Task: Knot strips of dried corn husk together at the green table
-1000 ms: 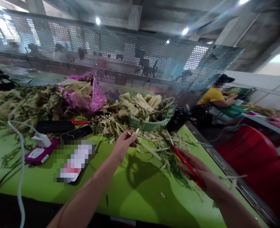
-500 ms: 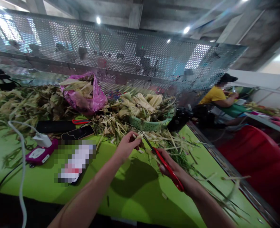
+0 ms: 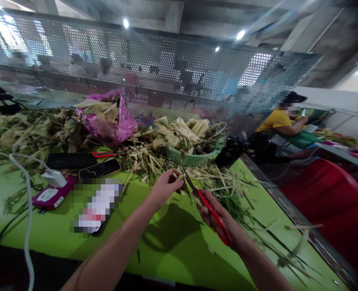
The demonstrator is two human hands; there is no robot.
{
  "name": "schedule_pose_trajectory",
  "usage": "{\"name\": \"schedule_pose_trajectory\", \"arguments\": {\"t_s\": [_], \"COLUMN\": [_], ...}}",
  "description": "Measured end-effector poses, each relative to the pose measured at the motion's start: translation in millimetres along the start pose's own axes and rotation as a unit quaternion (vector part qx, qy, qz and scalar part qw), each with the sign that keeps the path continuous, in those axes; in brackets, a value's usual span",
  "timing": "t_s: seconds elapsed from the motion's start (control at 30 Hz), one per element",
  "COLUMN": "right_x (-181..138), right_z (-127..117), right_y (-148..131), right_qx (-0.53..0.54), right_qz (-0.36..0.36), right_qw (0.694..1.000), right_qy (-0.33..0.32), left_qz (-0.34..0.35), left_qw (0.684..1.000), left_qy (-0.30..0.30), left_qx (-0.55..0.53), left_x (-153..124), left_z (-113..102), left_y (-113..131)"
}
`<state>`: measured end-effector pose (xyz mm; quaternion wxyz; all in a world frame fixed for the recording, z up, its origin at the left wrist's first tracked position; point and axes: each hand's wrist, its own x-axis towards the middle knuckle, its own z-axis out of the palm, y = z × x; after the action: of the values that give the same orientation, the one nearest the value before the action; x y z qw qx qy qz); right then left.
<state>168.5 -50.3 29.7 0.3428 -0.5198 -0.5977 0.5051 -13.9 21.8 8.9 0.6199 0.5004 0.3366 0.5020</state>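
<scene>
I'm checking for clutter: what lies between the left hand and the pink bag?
Between the left hand and the pink bag, the head view shows loose dried plant scraps.

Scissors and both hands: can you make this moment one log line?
left hand: pinching pale plant piece | right hand: holding red-handled scissors, blades near that piece | beyond: green basket heaped with plant matter

A white charger [image 3: 55, 178] sits on a purple box [image 3: 51, 199].
</scene>
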Motion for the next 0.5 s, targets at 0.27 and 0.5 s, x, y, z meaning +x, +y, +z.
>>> {"name": "schedule_pose_trajectory", "arguments": {"t_s": [0.27, 0.5], "right_x": [0, 0], "right_z": [1, -76], "right_y": [8, 30], "right_qx": [0.057, -0.311], "right_qz": [0.046, -0.032], "right_qw": [0.993, 0.938], "right_qy": [0.088, 0.153], "left_qz": [-0.010, -0.039], "left_qw": [1.000, 0.999], "left_qy": [0.017, 0.036], "left_qx": [-0.010, -0.008], "left_x": [1, 2], "left_z": [-3, -11], "left_y": [1, 8]}}
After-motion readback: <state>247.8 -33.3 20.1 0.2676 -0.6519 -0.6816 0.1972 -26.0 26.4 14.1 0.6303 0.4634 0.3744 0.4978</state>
